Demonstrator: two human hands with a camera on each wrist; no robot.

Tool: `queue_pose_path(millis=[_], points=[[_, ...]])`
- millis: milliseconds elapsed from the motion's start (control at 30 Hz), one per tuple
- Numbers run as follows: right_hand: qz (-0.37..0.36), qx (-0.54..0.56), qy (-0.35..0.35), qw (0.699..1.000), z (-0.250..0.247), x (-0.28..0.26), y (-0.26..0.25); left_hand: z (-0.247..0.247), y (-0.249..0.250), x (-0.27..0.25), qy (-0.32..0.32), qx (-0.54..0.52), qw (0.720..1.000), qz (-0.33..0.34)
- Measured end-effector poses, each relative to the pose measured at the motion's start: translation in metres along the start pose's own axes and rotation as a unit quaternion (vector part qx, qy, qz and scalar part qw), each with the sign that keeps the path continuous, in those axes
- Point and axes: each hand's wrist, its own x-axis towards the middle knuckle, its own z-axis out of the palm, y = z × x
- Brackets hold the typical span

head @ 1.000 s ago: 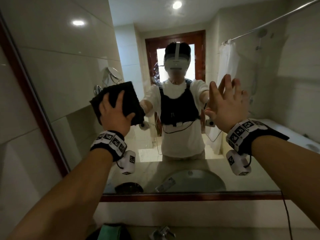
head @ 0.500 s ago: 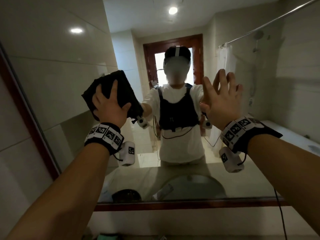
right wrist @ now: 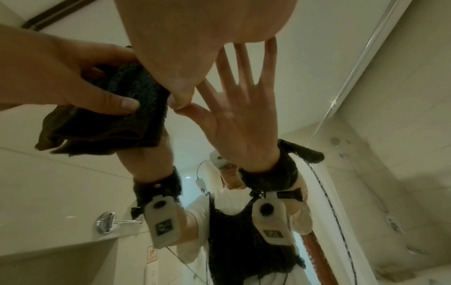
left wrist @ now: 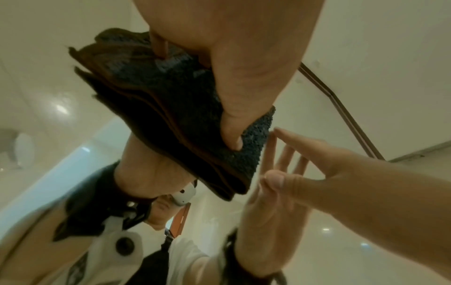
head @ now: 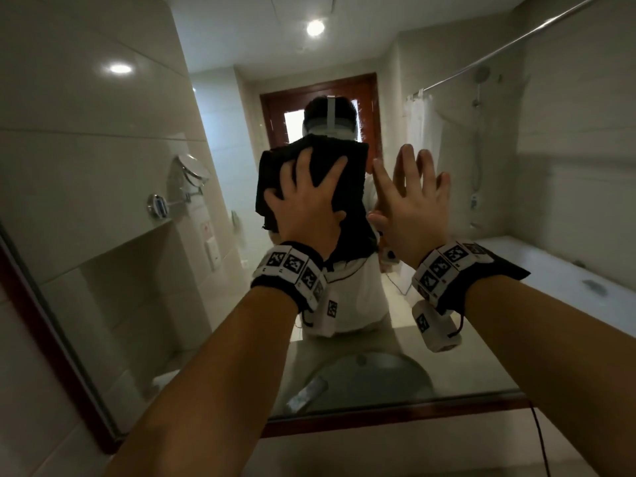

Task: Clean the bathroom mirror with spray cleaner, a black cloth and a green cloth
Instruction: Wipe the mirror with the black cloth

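Observation:
My left hand (head: 306,201) presses a folded black cloth (head: 352,180) flat against the bathroom mirror (head: 120,235), fingers spread over the back of the cloth. In the left wrist view the thumb of that left hand (left wrist: 231,48) lies along the grainy black cloth (left wrist: 175,92). Just to its right, my right hand (head: 409,201) rests flat on the glass and holds nothing. The right wrist view shows the left hand (right wrist: 61,73) on the cloth (right wrist: 136,86) and a reflected bare palm. I see no spray cleaner and no green cloth.
A dark wooden frame (head: 378,421) borders the mirror at the bottom and left. The glass reflects a sink basin (head: 371,376), a wall-mounted shaving mirror (head: 192,170), a shower curtain (head: 420,125) and a bathtub (head: 550,270). A thin cable (head: 540,442) hangs at lower right.
My left hand has swept the black cloth rightward across the glass, up beside the right hand. The right hand stays flat on the mirror. The view has tilted upward.

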Motion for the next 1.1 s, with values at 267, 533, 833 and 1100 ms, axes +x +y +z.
queue_pose_path(millis=[267,533,833,1100], points=[[-0.001,-0.004,-0.017,1.0,-0.003,0.0,0.0,-0.019,-0.088,-0.01,0.01,-0.052,0.99,-0.132],[0.001,-0.003,-0.006,1.0,0.001,-0.002,-0.002,-0.019,-0.153,-0.043,0.039,-0.081,0.97,-0.228],[0.006,0.008,-0.023,1.0,-0.001,-0.003,-0.003,-0.002,-0.16,-0.082,0.011,-0.06,0.968,-0.245],[0.018,0.008,-0.009,1.0,0.007,-0.032,-0.031,0.026,-0.164,-0.131,-0.014,-0.057,0.967,-0.248]])
